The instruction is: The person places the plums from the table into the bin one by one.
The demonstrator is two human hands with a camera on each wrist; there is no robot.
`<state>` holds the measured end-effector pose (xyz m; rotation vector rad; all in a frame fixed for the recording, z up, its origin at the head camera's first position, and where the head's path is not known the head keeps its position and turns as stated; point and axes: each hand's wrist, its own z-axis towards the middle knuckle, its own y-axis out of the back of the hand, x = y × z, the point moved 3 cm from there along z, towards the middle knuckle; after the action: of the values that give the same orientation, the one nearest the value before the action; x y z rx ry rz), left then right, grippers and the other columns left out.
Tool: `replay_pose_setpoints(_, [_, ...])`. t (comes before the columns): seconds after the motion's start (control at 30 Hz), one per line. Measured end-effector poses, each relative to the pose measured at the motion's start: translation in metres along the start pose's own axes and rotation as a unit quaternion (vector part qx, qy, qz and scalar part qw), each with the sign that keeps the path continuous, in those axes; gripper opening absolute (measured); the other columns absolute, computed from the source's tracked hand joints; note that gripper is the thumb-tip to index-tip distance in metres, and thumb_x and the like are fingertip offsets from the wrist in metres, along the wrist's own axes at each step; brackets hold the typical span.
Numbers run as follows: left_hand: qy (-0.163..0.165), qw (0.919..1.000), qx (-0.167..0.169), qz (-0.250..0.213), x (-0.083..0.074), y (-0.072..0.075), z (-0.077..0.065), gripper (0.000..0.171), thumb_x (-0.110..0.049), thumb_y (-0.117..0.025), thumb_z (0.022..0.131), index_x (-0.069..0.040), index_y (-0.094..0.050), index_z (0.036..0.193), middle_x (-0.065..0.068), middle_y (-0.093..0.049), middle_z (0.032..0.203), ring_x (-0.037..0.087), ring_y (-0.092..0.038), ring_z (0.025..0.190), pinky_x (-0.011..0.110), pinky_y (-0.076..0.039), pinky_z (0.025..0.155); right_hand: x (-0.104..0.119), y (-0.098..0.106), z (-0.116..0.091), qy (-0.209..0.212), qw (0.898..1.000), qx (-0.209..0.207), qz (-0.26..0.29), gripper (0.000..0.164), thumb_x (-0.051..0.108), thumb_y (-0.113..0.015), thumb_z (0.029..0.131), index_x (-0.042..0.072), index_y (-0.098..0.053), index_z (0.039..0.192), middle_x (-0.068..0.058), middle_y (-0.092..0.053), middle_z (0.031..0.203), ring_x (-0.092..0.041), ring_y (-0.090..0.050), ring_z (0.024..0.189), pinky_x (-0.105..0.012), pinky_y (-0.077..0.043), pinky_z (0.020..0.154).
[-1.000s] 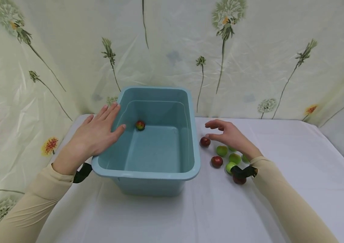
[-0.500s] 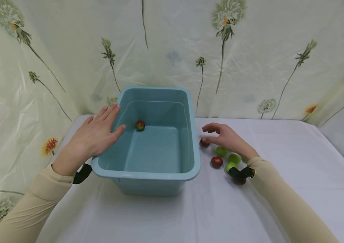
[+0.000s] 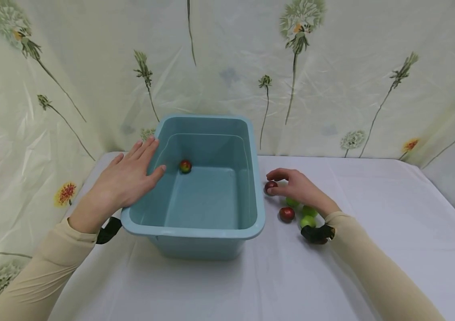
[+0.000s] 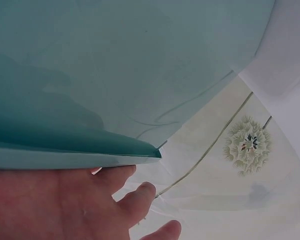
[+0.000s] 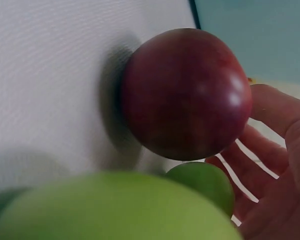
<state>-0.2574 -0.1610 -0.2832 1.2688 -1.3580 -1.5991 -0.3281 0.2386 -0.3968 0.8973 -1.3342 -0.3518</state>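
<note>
My left hand (image 3: pixel 129 176) rests with straight fingers along the left rim of a blue plastic tub (image 3: pixel 193 232). In the left wrist view its fingers lie under the tub's edge. My right hand (image 3: pixel 297 185) reaches over a small dark red plum-like fruit (image 3: pixel 270 184) beside the tub, thumb in front, fingers behind; firm contact does not show. The right wrist view has a dark red fruit (image 5: pixel 187 95) large in the middle, with a green fruit (image 5: pixel 115 210) in the foreground. Beyond it are the right hand's spread fingers (image 5: pixel 260 160).
Another dark red fruit (image 3: pixel 287 214) and several green fruits (image 3: pixel 308 221) lie on the white cloth (image 3: pixel 392 214) under the right forearm. One red-green fruit (image 3: pixel 185 166) sits in the tub's far left part. A flower-printed curtain (image 3: pixel 227 67) hangs behind the table.
My right hand has come down and slightly left, so thumb and fingers are now around the far dark red fruit. The left hand and tub stay still.
</note>
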Motion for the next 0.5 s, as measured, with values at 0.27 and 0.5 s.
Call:
replay_pose_setpoints(0.27, [0.0, 1.0, -0.004, -0.006, 0.0004, -0.0008, -0.0004, 0.074, -0.049, -0.035, 0.104, -0.011, -0.005, 0.159, 0.006, 0.0, 0.165, 0.032, 0.0, 0.15, 0.062, -0.007, 0.114, -0.0017, -0.0027, -0.0016, -0.003, 1.0, 0.003, -0.01, 0.039, 0.019, -0.072, 0.088, 0.008, -0.064, 0.125, -0.006, -0.067, 0.114, -0.026, -0.058, 0.112, -0.049, -0.045, 0.098])
replay_pose_setpoints(0.5, [0.001, 1.0, -0.004, -0.008, 0.0006, -0.0008, -0.0003, 0.074, -0.049, -0.035, 0.104, -0.011, -0.005, 0.159, 0.006, 0.0, 0.165, 0.032, 0.0, 0.15, 0.062, -0.007, 0.114, -0.0047, -0.005, -0.0011, -0.007, 1.0, 0.008, -0.011, 0.038, 0.015, -0.072, 0.089, 0.007, -0.064, 0.125, -0.006, -0.068, 0.112, -0.029, -0.058, 0.112, -0.051, -0.044, 0.099])
